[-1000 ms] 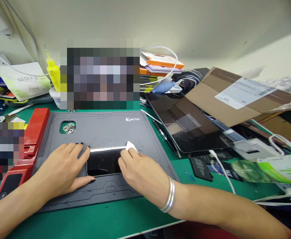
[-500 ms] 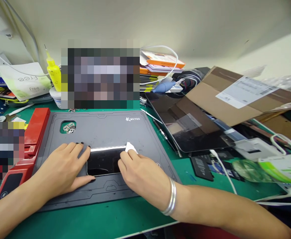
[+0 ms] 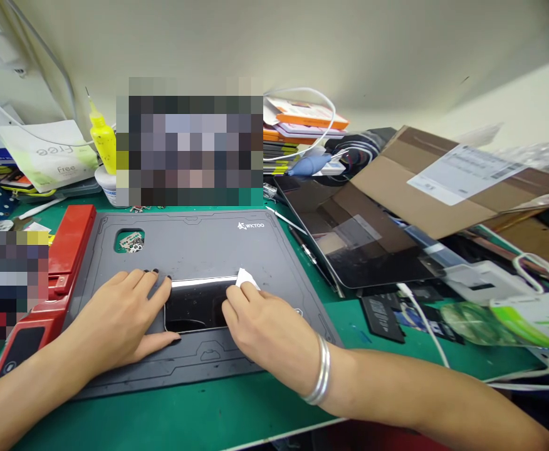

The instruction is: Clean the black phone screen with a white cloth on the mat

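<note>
A green tabletop (image 3: 185,410) is bearing a flat grey mat (image 3: 199,247). The right hand (image 3: 267,338) is pinching a small white scrap (image 3: 246,279) in its fingers, over the right end of a rectangular black-screened phone (image 3: 194,307) lying on the mat; the left hand's (image 3: 115,313) thumb and fingers are gripping the phone's left end. White letters near the mat's far right corner are reading "WKTOO". Beyond, a brown cardboard box (image 3: 397,172) is carrying a white paper label (image 3: 465,174), its print too small to read; far left, a white-and-green packet (image 3: 53,147) is showing "Free".
</note>
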`<state>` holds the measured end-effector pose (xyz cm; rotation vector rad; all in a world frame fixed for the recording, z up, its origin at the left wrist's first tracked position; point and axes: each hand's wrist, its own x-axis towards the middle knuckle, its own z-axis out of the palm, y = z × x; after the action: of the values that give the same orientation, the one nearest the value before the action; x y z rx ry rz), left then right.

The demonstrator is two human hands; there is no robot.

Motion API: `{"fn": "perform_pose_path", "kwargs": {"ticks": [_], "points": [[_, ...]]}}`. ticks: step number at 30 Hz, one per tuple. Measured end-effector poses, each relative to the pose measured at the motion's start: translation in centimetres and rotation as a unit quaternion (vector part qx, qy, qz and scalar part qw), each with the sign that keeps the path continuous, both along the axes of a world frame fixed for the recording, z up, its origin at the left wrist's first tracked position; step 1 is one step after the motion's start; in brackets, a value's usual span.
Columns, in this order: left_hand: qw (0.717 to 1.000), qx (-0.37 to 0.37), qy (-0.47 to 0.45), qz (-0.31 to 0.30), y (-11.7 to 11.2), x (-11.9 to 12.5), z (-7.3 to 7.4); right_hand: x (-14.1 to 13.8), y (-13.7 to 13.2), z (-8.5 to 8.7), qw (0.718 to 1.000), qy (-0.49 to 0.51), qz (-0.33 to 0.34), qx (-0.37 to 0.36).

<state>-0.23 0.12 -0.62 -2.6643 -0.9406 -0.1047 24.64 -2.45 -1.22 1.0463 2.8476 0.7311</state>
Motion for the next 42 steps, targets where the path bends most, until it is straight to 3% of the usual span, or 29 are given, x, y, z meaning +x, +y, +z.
{"fn": "perform_pose_path", "kwargs": {"ticks": [32,38,42], "points": [[1.000,-0.007,-0.005,0.000,0.0,0.0,0.0,0.1,0.3,-0.2,1.000,0.000,-0.016,0.007],[0.999,-0.031,-0.023,0.007,0.0,0.0,0.0,0.3,1.4,0.1,0.998,-0.031,-0.044,-0.035],[0.999,-0.039,-0.032,0.015,0.0,-0.1,-0.1,0.0,0.3,0.3,0.998,-0.038,-0.038,-0.039]]}}
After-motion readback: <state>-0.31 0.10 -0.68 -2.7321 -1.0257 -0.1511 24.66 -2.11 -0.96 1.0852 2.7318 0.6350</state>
